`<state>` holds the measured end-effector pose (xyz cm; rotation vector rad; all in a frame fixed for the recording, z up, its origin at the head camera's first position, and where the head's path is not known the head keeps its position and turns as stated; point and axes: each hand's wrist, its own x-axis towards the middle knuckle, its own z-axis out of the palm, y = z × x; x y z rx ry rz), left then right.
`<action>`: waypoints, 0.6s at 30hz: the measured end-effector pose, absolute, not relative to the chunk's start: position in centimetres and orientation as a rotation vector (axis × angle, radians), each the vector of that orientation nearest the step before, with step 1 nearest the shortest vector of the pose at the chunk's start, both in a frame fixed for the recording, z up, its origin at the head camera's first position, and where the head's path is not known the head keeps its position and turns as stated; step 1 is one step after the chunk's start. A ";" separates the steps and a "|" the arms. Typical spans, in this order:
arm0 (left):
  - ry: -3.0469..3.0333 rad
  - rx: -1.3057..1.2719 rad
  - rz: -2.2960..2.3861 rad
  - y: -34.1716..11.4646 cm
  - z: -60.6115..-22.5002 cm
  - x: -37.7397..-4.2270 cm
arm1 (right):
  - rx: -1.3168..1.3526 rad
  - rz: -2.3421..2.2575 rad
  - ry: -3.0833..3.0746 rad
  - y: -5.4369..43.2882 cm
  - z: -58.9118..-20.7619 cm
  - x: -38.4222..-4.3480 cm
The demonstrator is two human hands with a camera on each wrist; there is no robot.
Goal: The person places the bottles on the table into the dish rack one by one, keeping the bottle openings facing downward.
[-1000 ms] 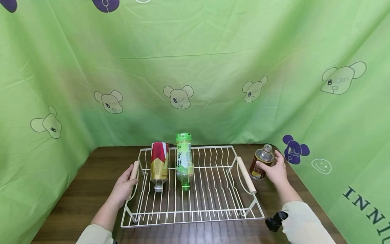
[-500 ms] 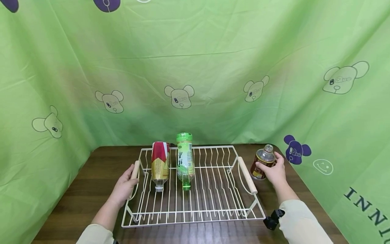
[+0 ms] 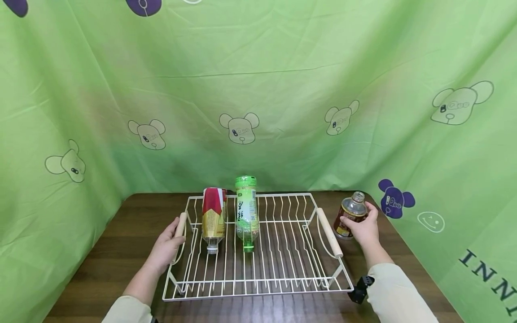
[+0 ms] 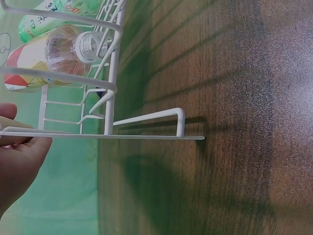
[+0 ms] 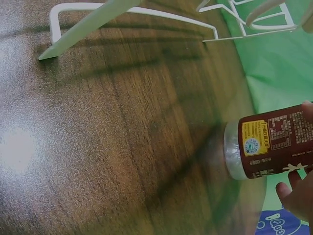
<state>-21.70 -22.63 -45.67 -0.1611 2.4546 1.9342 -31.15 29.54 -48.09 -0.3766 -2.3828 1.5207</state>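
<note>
A white wire dish rack [image 3: 266, 260] with two pale wooden handles stands on the table. My left hand [image 3: 163, 246] grips its left handle [image 3: 181, 224], thumb on the inner side; in the left wrist view part of that hand [image 4: 22, 164] shows at the handle. To the right of the rack, my right hand [image 3: 365, 226] holds an upright bottle [image 3: 350, 215] with a dark brown label and clear, uncapped neck, thumb on the near side, fingers on the far right side. The right wrist view shows the bottle's silvery base [image 5: 235, 152] and brown label at the tabletop.
Two bottles lie neck toward me in the rack's left half: one with a red and gold label [image 3: 213, 220], one green [image 3: 247, 213]. The rack's right handle [image 3: 330, 232] stands beside the brown bottle. A green curtain [image 3: 258, 148] hangs behind the dark wooden table [image 3: 109, 237].
The head view has shifted slightly, so everything sits a little further right. My right forearm has swung slightly inward toward the rack. Both hands keep their grips.
</note>
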 end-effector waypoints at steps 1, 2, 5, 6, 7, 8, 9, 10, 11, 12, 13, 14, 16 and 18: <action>2.458 -0.162 1.932 -22.6 -45.7 -21.7 | -0.381 1.518 -2.377 29.6 -48.2 -31.2; 2.461 -0.162 1.929 -22.6 -45.7 -21.7 | -0.382 1.519 -2.368 29.5 -48.2 -31.2; 2.460 -0.162 1.932 -22.7 -45.9 -21.8 | -0.385 1.505 -2.360 29.5 -48.3 -31.1; 2.459 -0.163 1.932 -22.7 -45.9 -21.8 | -0.387 1.498 -2.360 29.5 -48.3 -31.1; 2.459 -0.162 1.931 -22.7 -45.9 -21.8 | -0.390 1.492 -2.360 29.5 -48.3 -31.0; 2.457 -0.161 1.930 -22.7 -46.0 -21.8 | -0.388 1.488 -2.360 29.5 -48.2 -30.9; 2.456 -0.161 1.928 -22.7 -46.0 -21.8 | -0.385 1.484 -2.363 29.4 -48.1 -30.8; 2.458 -0.161 1.925 -22.7 -46.0 -21.8 | -0.381 1.482 -2.363 29.3 -48.0 -30.6; 2.459 -0.162 1.923 -22.7 -46.0 -21.8 | -0.380 1.476 -2.367 29.3 -47.9 -30.5; 2.459 -0.163 1.922 -22.7 -46.0 -21.8 | -0.376 1.473 -2.367 29.2 -47.7 -30.4; 2.457 -0.164 1.923 -22.7 -46.0 -21.9 | -0.370 1.474 -2.366 29.1 -47.6 -30.3; 2.455 -0.164 1.925 -22.8 -46.1 -21.9 | -0.362 1.479 -2.362 29.0 -47.4 -30.2; 2.452 -0.165 1.926 -22.8 -46.1 -21.9 | -0.351 1.490 -2.353 28.8 -47.2 -30.0; 2.446 -0.163 1.928 -22.8 -46.1 -21.9 | -0.341 1.504 -2.340 28.6 -47.0 -29.8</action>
